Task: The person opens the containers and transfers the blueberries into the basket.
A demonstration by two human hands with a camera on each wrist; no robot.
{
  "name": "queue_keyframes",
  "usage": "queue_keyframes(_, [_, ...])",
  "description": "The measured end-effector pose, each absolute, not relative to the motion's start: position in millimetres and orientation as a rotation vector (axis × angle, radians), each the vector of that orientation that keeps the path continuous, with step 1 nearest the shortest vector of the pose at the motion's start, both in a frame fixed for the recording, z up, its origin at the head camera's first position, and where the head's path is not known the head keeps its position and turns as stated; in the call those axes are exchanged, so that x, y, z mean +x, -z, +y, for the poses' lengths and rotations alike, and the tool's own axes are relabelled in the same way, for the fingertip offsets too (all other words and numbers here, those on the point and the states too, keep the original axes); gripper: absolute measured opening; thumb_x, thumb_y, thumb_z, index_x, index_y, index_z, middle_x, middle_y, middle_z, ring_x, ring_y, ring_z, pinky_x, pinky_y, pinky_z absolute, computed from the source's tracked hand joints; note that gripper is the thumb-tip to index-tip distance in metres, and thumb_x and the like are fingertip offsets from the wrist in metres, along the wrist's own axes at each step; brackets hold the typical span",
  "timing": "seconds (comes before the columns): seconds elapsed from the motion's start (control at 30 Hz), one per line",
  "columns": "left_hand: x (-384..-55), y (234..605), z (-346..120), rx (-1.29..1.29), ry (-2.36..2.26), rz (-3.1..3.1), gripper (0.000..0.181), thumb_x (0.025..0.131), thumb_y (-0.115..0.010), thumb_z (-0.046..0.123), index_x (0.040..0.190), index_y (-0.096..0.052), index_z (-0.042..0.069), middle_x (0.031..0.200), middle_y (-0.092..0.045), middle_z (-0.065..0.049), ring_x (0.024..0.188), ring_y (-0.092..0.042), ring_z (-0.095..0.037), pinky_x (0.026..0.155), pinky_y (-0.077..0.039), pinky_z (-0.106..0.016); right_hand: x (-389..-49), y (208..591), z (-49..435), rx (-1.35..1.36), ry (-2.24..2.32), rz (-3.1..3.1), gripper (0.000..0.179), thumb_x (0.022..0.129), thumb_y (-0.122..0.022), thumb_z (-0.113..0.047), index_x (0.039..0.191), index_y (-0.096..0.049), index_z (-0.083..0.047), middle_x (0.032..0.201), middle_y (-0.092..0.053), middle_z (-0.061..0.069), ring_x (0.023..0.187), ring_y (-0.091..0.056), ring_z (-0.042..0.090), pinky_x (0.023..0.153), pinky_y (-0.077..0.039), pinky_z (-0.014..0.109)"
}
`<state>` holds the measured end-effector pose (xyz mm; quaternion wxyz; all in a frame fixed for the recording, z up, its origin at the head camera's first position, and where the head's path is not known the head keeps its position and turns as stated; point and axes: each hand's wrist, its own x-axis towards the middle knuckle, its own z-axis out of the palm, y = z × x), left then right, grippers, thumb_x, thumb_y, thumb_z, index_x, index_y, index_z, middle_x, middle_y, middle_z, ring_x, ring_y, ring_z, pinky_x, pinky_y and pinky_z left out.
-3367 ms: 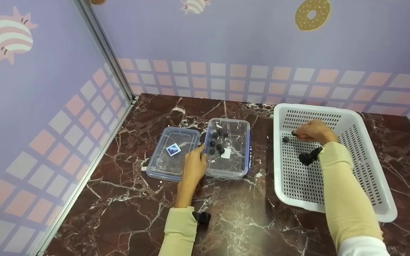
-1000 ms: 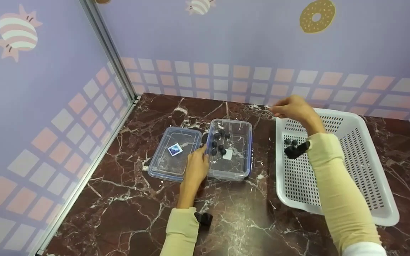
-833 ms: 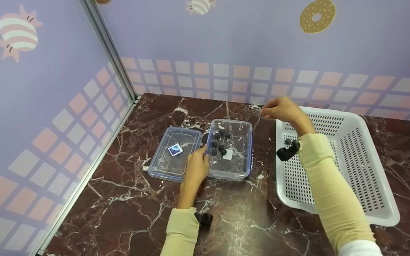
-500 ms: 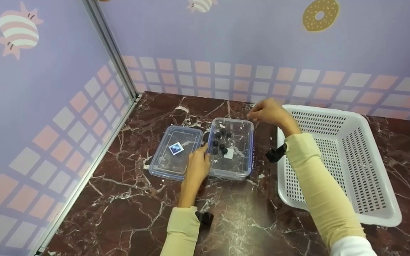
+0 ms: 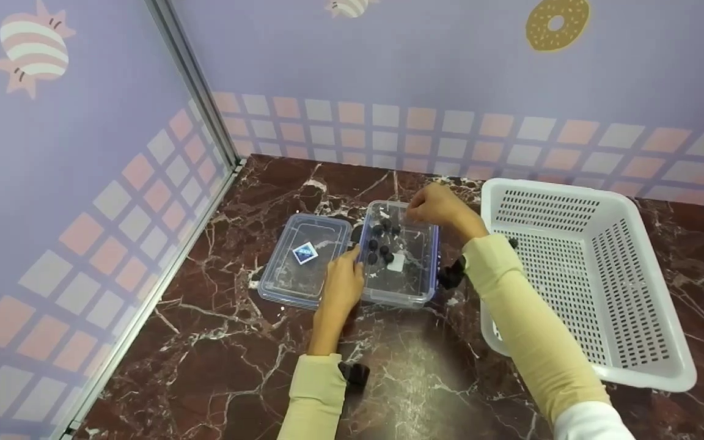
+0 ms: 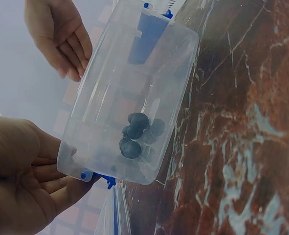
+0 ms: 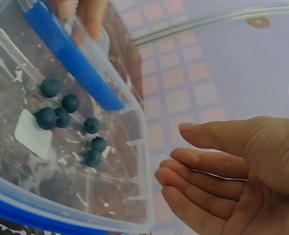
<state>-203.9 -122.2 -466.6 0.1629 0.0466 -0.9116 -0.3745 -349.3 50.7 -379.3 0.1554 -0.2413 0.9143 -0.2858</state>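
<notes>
A clear plastic box point(image 5: 404, 287) with blue latches holds several blueberries point(image 5: 373, 244), dark and round, and a white square point(image 5: 395, 263). My left hand point(image 5: 343, 281) grips the box's left wall; in the left wrist view its fingers point(image 6: 61, 188) lie by a blue latch. Over the far right corner of the box hovers my right hand point(image 5: 440, 208). In the right wrist view that hand point(image 7: 232, 171) has its thumb apart from relaxed fingers and holds nothing. To the right stands a white perforated basket point(image 5: 633, 275); a dark blueberry point(image 5: 513, 242) shows beside the right sleeve.
The clear lid point(image 5: 285, 284) with blue edging and a diamond sticker lies flat left of the box. Patterned walls point(image 5: 388, 55) close off the back and left of the dark red marbled table point(image 5: 217, 360). My right forearm crosses the basket's left rim.
My right hand has set a blueberry down in the basket, risen over its left rim and moved left to the box. The left hand keeps its grip on the box.
</notes>
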Motion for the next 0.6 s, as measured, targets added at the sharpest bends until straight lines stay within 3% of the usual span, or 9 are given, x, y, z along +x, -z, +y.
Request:
queue_keyframes(0.2, [-204,466,-121,0.140,1.074,-2.611,0.036,0.090,-0.058,-0.001,0.125,-0.058,-0.007,0.123,-0.062,-0.023,0.116,-0.059,-0.037,0.101,-0.046,-0.042,-348,392,40,-0.732,0.741,2.641,0.019,0.083,-0.069,-0.020,0.090,-0.076,-0.003,0.084,-0.072,0.009,0.066,-0.056,0.013,0.065,-0.049,0.027])
queue_keyframes(0.43, [-204,466,-122,0.137,1.054,-2.614,0.037,0.089,-0.057,-0.001,0.126,-0.058,-0.007,0.123,-0.062,-0.024,0.115,-0.059,-0.038,0.101,-0.046,-0.043,-345,401,27,-0.739,0.663,2.638,0.018,0.082,-0.069,-0.019,0.088,-0.076,-0.004,0.091,-0.074,0.011,0.075,-0.060,0.019,0.070,-0.051,0.034])
queue_keyframes(0.6, [-204,467,-123,0.148,1.058,-2.623,0.037,0.090,-0.057,0.000,0.127,-0.058,-0.006,0.124,-0.062,-0.022,0.116,-0.059,-0.036,0.102,-0.045,-0.042,-344,413,20,-0.779,0.581,2.646,0.014,0.079,-0.068,-0.016,0.080,-0.076,-0.004,0.077,-0.070,0.003,0.071,-0.056,0.018,0.066,-0.049,0.032])
